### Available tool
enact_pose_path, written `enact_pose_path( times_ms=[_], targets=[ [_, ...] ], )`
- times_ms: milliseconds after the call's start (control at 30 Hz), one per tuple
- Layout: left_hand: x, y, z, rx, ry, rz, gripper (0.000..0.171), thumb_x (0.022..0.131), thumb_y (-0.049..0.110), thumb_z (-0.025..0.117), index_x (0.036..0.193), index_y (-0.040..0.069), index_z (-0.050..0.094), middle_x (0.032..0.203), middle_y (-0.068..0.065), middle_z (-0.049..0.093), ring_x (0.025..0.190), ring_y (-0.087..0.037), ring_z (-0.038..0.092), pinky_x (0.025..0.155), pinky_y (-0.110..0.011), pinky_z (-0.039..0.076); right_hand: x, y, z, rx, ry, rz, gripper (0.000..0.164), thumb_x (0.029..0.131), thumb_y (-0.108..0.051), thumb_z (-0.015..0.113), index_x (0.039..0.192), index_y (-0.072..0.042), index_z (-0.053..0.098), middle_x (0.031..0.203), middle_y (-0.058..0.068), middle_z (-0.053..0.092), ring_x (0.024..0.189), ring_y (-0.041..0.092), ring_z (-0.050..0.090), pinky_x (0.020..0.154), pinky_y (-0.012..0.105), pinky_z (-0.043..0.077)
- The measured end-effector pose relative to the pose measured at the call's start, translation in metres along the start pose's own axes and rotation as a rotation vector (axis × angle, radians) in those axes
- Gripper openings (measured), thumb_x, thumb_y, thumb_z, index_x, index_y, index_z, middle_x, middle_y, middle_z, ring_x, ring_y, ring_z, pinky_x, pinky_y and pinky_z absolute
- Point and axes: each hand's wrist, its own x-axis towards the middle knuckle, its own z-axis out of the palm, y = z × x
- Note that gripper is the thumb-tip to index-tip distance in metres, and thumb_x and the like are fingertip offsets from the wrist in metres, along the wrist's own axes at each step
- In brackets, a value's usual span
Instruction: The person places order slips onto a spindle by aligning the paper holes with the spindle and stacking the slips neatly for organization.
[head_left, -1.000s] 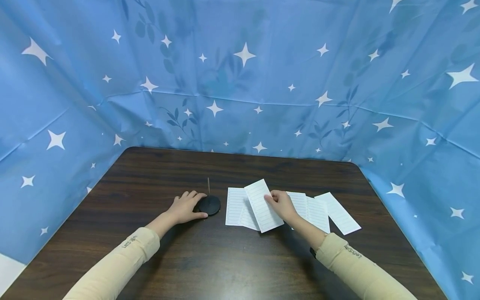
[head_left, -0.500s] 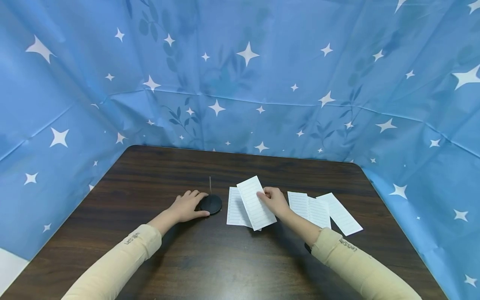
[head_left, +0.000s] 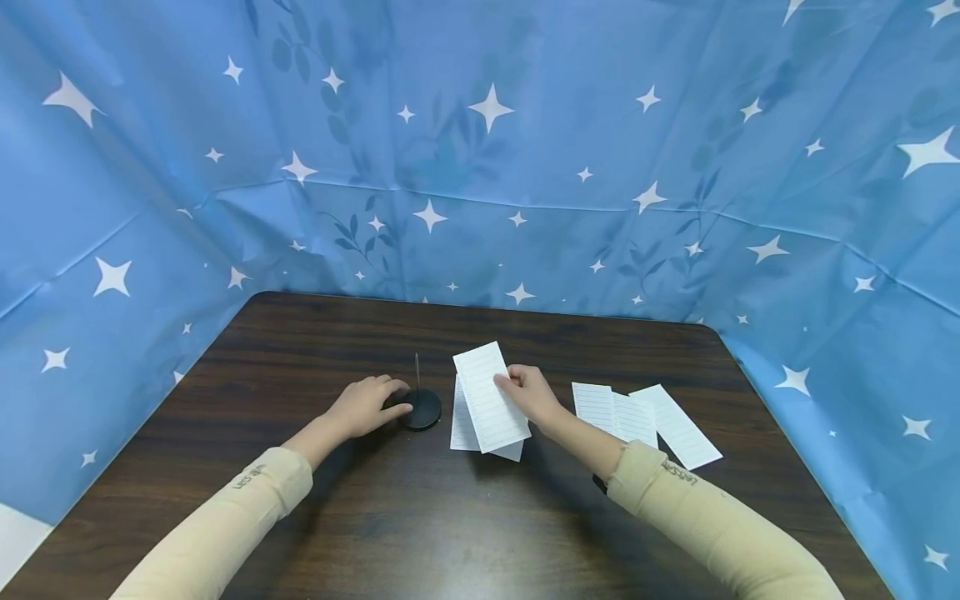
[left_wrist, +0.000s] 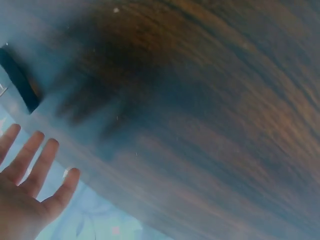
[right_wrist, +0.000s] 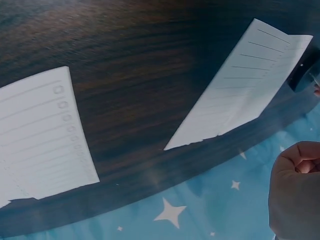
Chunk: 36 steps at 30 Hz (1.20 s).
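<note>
In the head view my right hand (head_left: 534, 396) pinches a lined white sheet of paper (head_left: 491, 408) by its right edge, thumb on the upper face. This sheet is tilted over other lined sheets (head_left: 462, 429), hiding most of them. To their left stands a bill spike (head_left: 422, 410), a round black base with a thin upright metal pin. My left hand (head_left: 366, 406) is at the base's left side, thumb and fingers spread. The left wrist view shows the left hand's fingers (left_wrist: 37, 175) extended, with a gap to the black base (left_wrist: 21, 82).
Right of the right hand lie more lined sheets (head_left: 636, 418), overlapping, with one slip (head_left: 682, 429) angled outermost. All of this is on a dark wood-grain table (head_left: 480, 517). A blue star-patterned cloth (head_left: 480, 167) hangs round its far and side edges.
My right hand has carried the sheet leftward, from beside the left-hand papers to over them. The left hand has drawn back slightly from the spike's base.
</note>
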Motion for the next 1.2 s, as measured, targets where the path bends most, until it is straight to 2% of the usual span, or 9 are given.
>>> enact_pose_path(
  times_ms=[200,367,533,667,733,900,1033,1200],
  targets=[
    [0.0,0.001,-0.012,-0.062,0.089,0.013,0.026,0.091,0.03,0.061,0.105,0.01,0.069,0.101,-0.007,0.07,0.093,-0.024,0.066,0.079,-0.042,0.052,0.0,-0.015,0.005,0.031,-0.003,0.022,0.021,0.095,-0.012,0.052,0.083,0.004,0.059,0.052,-0.002,0.034,0.056,0.013,0.033,0.056,0.026,0.028],
    [0.002,0.001,-0.023,-0.157,0.157,-0.009,0.021,0.092,0.028,0.061,0.1,0.011,0.071,0.093,-0.004,0.072,0.082,-0.019,0.066,0.073,-0.04,0.052,0.001,-0.026,0.01,0.044,-0.027,0.028,0.022,0.097,-0.014,0.051,0.084,0.003,0.058,0.054,-0.002,0.034,0.057,0.013,0.031,0.056,0.026,0.028],
    [0.007,0.001,-0.035,-0.3,0.222,-0.046,0.023,0.093,0.025,0.06,0.101,0.007,0.071,0.088,-0.006,0.071,0.069,-0.014,0.058,0.065,-0.033,0.047,0.003,-0.038,0.015,0.064,-0.02,0.05,0.022,0.096,-0.014,0.052,0.091,0.005,0.063,0.063,0.002,0.055,0.063,0.012,0.043,0.06,0.024,0.033],
    [0.011,0.005,-0.044,-0.45,0.232,-0.078,0.022,0.094,0.019,0.058,0.103,0.003,0.07,0.088,-0.012,0.071,0.071,-0.018,0.061,0.062,-0.029,0.044,0.004,-0.046,0.019,0.075,-0.025,0.06,0.023,0.096,-0.015,0.052,0.092,0.004,0.064,0.066,0.004,0.059,0.066,0.013,0.045,0.061,0.024,0.034],
    [0.012,0.006,-0.048,-0.487,0.235,-0.085,0.022,0.094,0.017,0.058,0.104,0.002,0.069,0.089,-0.013,0.071,0.076,-0.022,0.064,0.063,-0.029,0.045,0.005,-0.049,0.02,0.079,-0.026,0.058,0.023,0.096,-0.015,0.052,0.092,0.004,0.064,0.066,0.004,0.058,0.066,0.014,0.044,0.061,0.024,0.034],
    [0.015,0.011,-0.052,-0.582,0.234,-0.103,0.024,0.095,0.016,0.055,0.107,-0.002,0.067,0.092,-0.018,0.071,0.087,-0.033,0.067,0.072,-0.037,0.053,0.006,-0.052,0.026,0.094,-0.031,0.047,0.022,0.096,-0.014,0.052,0.094,0.004,0.065,0.074,0.009,0.064,0.068,0.012,0.049,0.063,0.023,0.037],
    [0.016,0.016,-0.053,-0.687,0.223,-0.134,0.03,0.098,0.018,0.05,0.11,-0.006,0.065,0.101,-0.022,0.068,0.091,-0.037,0.067,0.081,-0.045,0.053,0.007,-0.052,0.033,0.104,-0.046,0.044,0.022,0.096,-0.013,0.053,0.096,0.005,0.065,0.075,0.013,0.066,0.067,0.012,0.05,0.061,0.022,0.037],
    [0.018,0.024,-0.055,-0.725,0.232,-0.179,0.034,0.098,0.023,0.049,0.108,-0.006,0.065,0.099,-0.023,0.067,0.088,-0.034,0.067,0.08,-0.042,0.053,0.008,-0.056,0.039,0.121,-0.05,0.029,0.024,0.096,-0.013,0.052,0.099,0.006,0.065,0.08,0.016,0.067,0.067,0.011,0.052,0.062,0.022,0.039]
  ],
)
